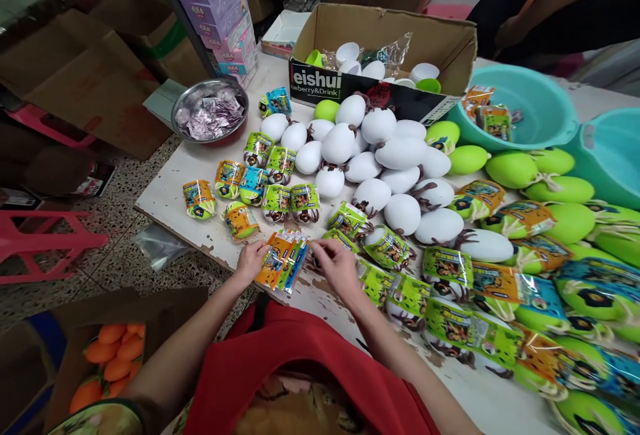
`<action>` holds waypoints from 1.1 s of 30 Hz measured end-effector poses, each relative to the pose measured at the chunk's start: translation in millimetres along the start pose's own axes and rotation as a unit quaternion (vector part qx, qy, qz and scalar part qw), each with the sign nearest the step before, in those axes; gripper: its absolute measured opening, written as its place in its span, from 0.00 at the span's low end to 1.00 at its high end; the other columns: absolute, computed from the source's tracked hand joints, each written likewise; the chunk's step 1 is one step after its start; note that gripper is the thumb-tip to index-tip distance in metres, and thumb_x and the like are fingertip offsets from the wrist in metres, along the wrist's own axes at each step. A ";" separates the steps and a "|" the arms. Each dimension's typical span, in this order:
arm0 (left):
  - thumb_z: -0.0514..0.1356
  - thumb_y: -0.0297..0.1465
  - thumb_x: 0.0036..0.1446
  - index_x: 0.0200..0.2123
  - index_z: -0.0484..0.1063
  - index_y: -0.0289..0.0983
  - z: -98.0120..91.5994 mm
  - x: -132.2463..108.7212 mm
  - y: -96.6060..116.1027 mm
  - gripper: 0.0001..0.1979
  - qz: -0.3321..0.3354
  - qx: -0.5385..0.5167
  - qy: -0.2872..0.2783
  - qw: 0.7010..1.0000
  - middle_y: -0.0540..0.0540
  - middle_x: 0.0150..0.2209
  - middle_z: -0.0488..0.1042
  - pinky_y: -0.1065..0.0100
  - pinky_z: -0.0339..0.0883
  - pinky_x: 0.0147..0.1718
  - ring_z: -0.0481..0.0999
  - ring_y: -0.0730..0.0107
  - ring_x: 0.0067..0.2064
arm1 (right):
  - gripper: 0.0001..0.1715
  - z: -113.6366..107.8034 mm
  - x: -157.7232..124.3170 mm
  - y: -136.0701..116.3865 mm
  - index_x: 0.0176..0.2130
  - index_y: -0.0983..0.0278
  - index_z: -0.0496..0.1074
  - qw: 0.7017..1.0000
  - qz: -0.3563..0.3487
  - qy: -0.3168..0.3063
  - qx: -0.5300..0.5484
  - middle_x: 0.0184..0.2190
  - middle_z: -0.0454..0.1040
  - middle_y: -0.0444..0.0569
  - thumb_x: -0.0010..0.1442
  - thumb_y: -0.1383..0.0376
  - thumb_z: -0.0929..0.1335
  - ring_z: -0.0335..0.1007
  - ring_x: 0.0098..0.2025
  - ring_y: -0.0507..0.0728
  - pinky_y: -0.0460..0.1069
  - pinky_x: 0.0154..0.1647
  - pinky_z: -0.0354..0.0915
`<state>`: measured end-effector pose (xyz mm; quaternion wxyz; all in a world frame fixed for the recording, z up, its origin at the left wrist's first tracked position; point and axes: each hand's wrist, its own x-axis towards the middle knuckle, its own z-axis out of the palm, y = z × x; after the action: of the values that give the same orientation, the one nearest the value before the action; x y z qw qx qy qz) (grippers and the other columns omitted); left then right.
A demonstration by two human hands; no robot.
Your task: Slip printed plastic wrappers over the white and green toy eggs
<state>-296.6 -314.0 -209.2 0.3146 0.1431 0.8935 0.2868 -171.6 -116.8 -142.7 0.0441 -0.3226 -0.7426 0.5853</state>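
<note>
My left hand (pixel 251 260) is closed on the left edge of a fanned stack of flat printed packets (pixel 281 260), orange, green and blue, at the table's front edge. Close to the stack's right side is my right hand (pixel 336 263), thumb and fingers drawn together; whether a packet is between them I cannot make out. Beyond both hands sit several eggs in printed sleeves, among them an orange-sleeved egg (pixel 241 220) and a green-sleeved egg (pixel 305 202). A pile of white eggs (pixel 363 167) with brown strands lies farther back.
Green eggs (pixel 511 169) and more sleeved eggs fill the table's right side. At the back are a metal bowl of sachets (pixel 210 140), a cardboard box (pixel 385 31) of egg shells and teal basins (pixel 525 98). Orange pieces (pixel 117 358) lie in a box below left. Another person's arm (pixel 540 5) shows top right.
</note>
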 end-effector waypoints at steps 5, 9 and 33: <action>0.57 0.33 0.55 0.30 0.78 0.35 20.2 8.2 2.8 0.10 -0.014 0.003 0.009 1.000 0.44 0.33 0.76 0.69 0.60 0.35 0.71 0.65 0.35 | 0.29 66.6 -10.0 47.7 0.34 0.64 0.72 0.974 0.130 -0.092 0.159 0.31 0.74 0.49 0.45 0.43 0.71 0.70 0.33 0.58 0.54 0.38 0.68; 0.49 0.34 0.60 0.33 0.76 0.36 3.2 0.6 6.8 0.16 -0.040 0.000 0.068 0.997 0.42 0.33 0.75 0.67 0.59 0.37 0.70 0.63 0.37 | 0.37 80.8 -6.4 63.5 0.40 0.65 0.71 0.966 0.158 -0.078 0.191 0.37 0.74 0.51 0.42 0.40 0.72 0.70 0.39 0.58 0.55 0.44 0.67; 0.60 0.45 0.50 0.24 0.72 0.37 26.5 -12.8 168.0 0.16 0.158 -0.208 -0.149 0.954 0.53 0.23 0.69 0.73 0.61 0.29 0.67 0.69 0.28 | 0.08 -84.1 -33.6 27.9 0.24 0.63 0.74 0.973 0.101 0.201 0.048 0.22 0.72 0.43 0.51 0.62 0.70 0.65 0.25 0.53 0.45 0.26 0.58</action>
<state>-257.2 -175.0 -118.7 0.4178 0.2551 0.7230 0.4875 -95.9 -61.0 -131.1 0.1480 -0.5046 -0.6532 0.5448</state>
